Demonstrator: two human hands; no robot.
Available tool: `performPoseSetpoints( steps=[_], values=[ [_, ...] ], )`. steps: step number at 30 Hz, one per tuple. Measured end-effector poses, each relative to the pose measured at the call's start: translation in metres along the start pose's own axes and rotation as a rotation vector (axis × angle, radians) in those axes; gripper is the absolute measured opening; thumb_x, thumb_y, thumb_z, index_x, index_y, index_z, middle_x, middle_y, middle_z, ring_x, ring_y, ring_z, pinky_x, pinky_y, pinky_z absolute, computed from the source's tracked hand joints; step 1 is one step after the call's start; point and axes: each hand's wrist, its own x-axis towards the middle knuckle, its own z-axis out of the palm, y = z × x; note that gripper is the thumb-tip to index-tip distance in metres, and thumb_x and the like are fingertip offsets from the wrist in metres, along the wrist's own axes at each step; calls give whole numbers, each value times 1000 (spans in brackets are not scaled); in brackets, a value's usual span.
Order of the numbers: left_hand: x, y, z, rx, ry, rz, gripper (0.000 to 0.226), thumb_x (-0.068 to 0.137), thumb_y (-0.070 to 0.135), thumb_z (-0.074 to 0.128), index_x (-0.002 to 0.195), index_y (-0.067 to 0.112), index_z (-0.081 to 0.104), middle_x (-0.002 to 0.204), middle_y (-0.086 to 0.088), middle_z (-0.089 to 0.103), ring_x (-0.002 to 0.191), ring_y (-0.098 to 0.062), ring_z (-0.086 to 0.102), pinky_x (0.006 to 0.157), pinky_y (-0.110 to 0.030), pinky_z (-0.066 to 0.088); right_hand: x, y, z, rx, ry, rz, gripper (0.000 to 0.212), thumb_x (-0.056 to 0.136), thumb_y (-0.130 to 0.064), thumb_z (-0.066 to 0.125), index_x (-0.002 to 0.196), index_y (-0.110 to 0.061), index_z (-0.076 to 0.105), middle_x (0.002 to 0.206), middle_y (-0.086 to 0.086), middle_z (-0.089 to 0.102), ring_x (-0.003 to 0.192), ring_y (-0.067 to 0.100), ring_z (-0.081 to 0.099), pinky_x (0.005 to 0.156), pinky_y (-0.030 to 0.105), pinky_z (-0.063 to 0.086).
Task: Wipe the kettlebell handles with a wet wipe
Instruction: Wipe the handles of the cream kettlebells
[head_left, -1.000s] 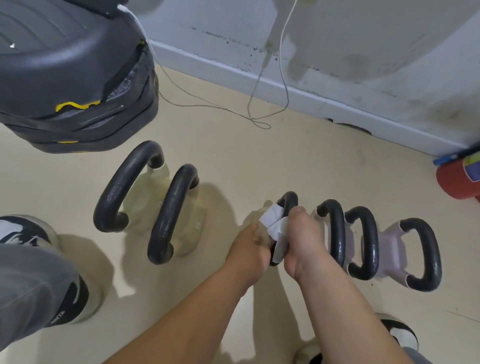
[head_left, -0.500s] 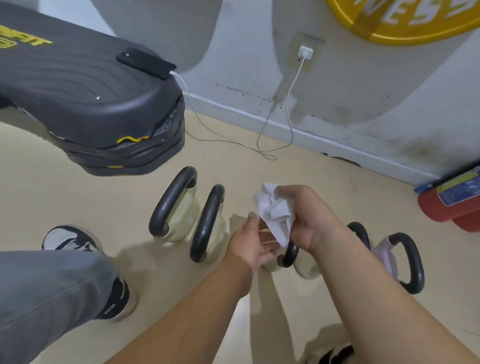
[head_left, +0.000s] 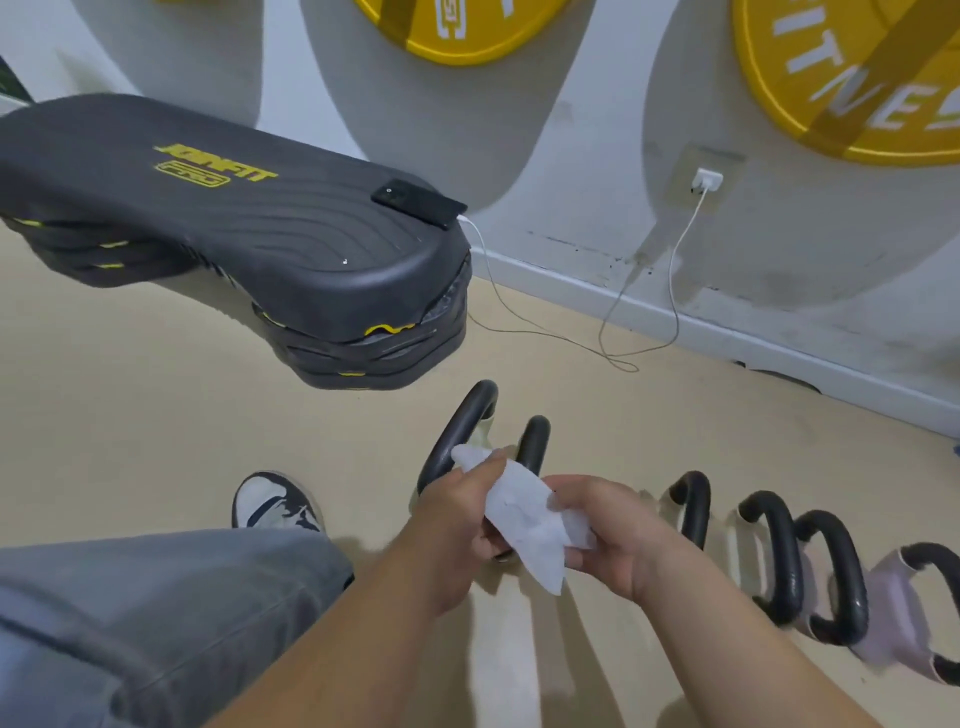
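A white wet wipe is stretched between my two hands, in the air above the floor. My left hand pinches its upper left end and my right hand grips its lower right end. Just behind my hands stand two pale kettlebells with large black handles, partly hidden by my left hand. To the right runs a row of smaller kettlebells with black handles; the last ones are lilac. The wipe touches no handle.
A stack of black aerobic step platforms fills the upper left, with a phone on top charging by a white cable from a wall socket. My grey trouser leg and a shoe are at the lower left.
My hands have lifted the wipe off the small kettlebell handle and spread it out between them. The view has tilted up and shifted left.
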Motion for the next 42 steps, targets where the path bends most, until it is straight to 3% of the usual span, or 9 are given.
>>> performPoseSetpoints(
  steps=[3, 7, 11, 15, 22, 26, 33, 37, 42],
  values=[
    [1, 0, -11, 41, 66, 30, 40, 93, 47, 65, 121, 17, 61, 105, -14, 77, 99, -33, 74, 101, -57, 51, 6, 9, 13, 4, 13, -16, 25, 88, 0, 65, 111, 1, 73, 112, 20, 77, 89, 32, 78, 63, 36, 62],
    [3, -3, -23, 209, -56, -130, 55, 80, 65, 70, 120, 26, 71, 113, -3, 76, 99, -21, 73, 95, -40, 56, 9, 6, 26, -7, -119, -60, 23, 95, -5, 66, 116, 2, 73, 110, 20, 78, 102, 35, 77, 89, 50, 63],
    [9, -13, -43, -6, -77, -176, 56, 92, 55, 62, 137, 22, 58, 128, -11, 69, 120, -30, 66, 109, -50, 45, 19, 7, 28, -89, -62, -73, 25, 93, -6, 72, 114, 9, 71, 103, 23, 79, 98, 40, 77, 84, 49, 64],
    [17, -13, -52, -150, 181, -170, 37, 102, 33, 56, 127, 7, 62, 109, -15, 76, 90, -27, 74, 68, -35, 60, 18, 6, 23, -205, -53, -25, 23, 95, -14, 74, 107, 5, 70, 85, 24, 77, 65, 36, 74, 53, 34, 59],
    [23, 6, -63, 189, 453, 112, 25, 92, 41, 67, 91, 16, 71, 88, -6, 74, 80, -24, 71, 74, -35, 59, 34, 2, -1, -55, 214, -5, 24, 101, -28, 59, 91, -7, 66, 54, 8, 55, 42, 19, 43, 41, 25, 29],
    [20, 7, -47, 438, 456, 182, 34, 83, 45, 74, 82, 11, 67, 70, 0, 64, 60, -16, 58, 55, -25, 46, 50, 18, 1, 40, 270, -28, 16, 101, -20, 57, 100, -6, 64, 73, 11, 61, 59, 24, 56, 50, 32, 47],
    [37, -12, -23, 595, 384, 112, 48, 92, 49, 61, 52, 24, 52, 48, 15, 53, 44, -2, 48, 56, -24, 42, 91, 30, 4, -104, 298, -85, 16, 94, -24, 75, 106, -18, 67, 114, 10, 67, 105, 28, 65, 90, 46, 61],
    [51, -16, -21, 626, 381, -20, 48, 96, 60, 44, 110, 20, 68, 98, -3, 70, 92, -21, 67, 87, -37, 56, 107, 21, -4, -223, 280, -72, 64, 80, -33, 88, 134, -23, 57, 121, 6, 62, 92, 17, 65, 95, 47, 59],
    [63, -20, -18, 767, 351, -10, 38, 104, 45, 37, 94, 16, 60, 86, 1, 62, 80, -16, 61, 72, -32, 49, 118, 33, 0, -224, 194, -11, 67, 81, -16, 85, 140, -22, 53, 112, 10, 71, 87, 20, 68, 85, 44, 63]
  ],
)
